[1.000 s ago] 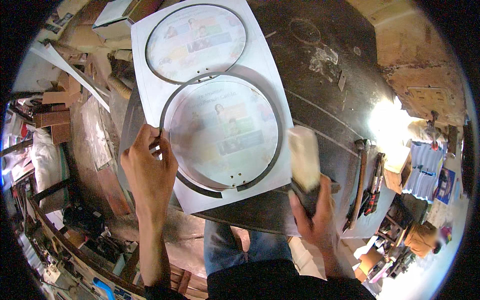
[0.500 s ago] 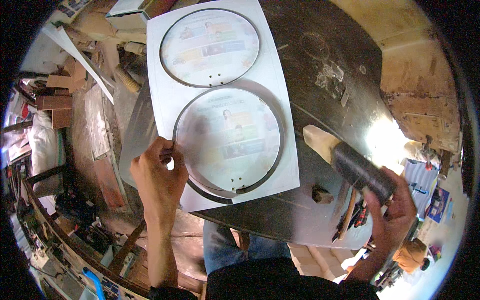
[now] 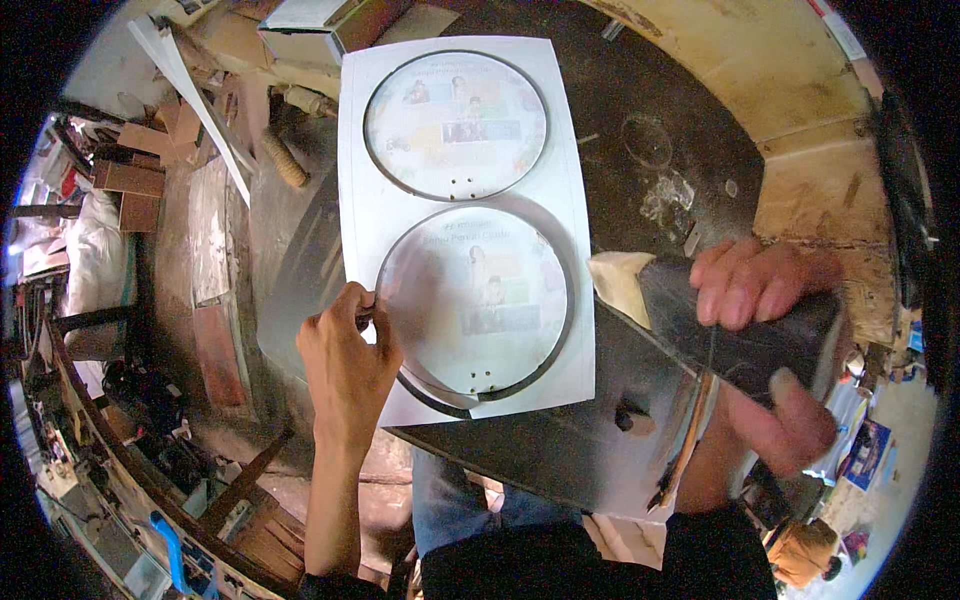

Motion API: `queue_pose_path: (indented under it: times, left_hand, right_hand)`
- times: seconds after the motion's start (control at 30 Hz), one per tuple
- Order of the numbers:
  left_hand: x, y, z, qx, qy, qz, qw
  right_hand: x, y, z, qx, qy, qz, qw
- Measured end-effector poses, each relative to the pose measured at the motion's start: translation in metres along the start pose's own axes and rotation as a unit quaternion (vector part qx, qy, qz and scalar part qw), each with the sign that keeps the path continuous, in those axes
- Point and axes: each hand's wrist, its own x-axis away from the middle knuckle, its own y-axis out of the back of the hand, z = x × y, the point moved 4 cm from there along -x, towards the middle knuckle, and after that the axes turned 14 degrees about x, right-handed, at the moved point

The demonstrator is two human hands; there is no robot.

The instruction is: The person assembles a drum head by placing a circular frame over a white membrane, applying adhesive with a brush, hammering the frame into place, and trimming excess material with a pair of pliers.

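A white sheet (image 3: 361,215) lies on the dark worktable with two round printed discs on it, one above the other. The upper disc (image 3: 440,110) has a thin dark rim. Around the lower disc (image 3: 500,280) runs a dark curved strip (image 3: 440,398), standing off it along the lower left. My left hand (image 3: 350,340) is closed in a pinch at this disc's left edge, on what looks like the strip. On the right, my blurred right hand (image 3: 765,300) has its fingers above and below a thick black piece (image 3: 740,345) with a pale, tapered end (image 3: 622,280), gripping it.
A small dark block (image 3: 632,415) and a long thin brown stick (image 3: 688,440) lie near the table's front right edge. At the back stands an open box (image 3: 320,30). To the left are a white strip (image 3: 195,100) and a weathered board (image 3: 215,250).
My right hand has moved up with the black piece, which now looks larger and closer. My left hand keeps its pinch at the lower disc. The whole view has shifted slightly.
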Motion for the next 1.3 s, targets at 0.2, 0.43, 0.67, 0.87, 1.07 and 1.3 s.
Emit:
queue_pose_path:
  times: [0.2,0.43,0.67,0.87,1.07,1.3]
  left_hand:
    - [0.001,0.000,0.002,0.022,-0.001,-0.017,1.000]
    - [-0.006,-0.001,0.007,0.032,0.043,-0.013,0.998]
    - [0.001,-0.001,0.010,0.009,0.050,-0.005,0.999]
    - [-0.002,0.000,0.015,0.056,0.030,-0.052,0.997]
    - [-0.005,0.005,0.018,-0.009,0.054,-0.007,0.998]
    - [0.001,-0.005,0.011,0.006,0.043,-0.072,0.996]
  right_hand:
    - [-0.013,-0.014,-0.036,0.042,-0.100,-0.045,0.993]
    - [-0.040,-0.030,-0.022,-0.009,-0.071,-0.028,0.997]
    - [-0.074,-0.040,-0.033,0.172,-0.081,0.022,0.981]
    - [-0.095,-0.055,-0.045,0.125,-0.087,0.060,0.986]
    - [-0.118,-0.073,-0.049,0.026,-0.040,0.047,0.998]
    - [-0.125,-0.103,-0.066,0.106,-0.069,0.164,0.978]
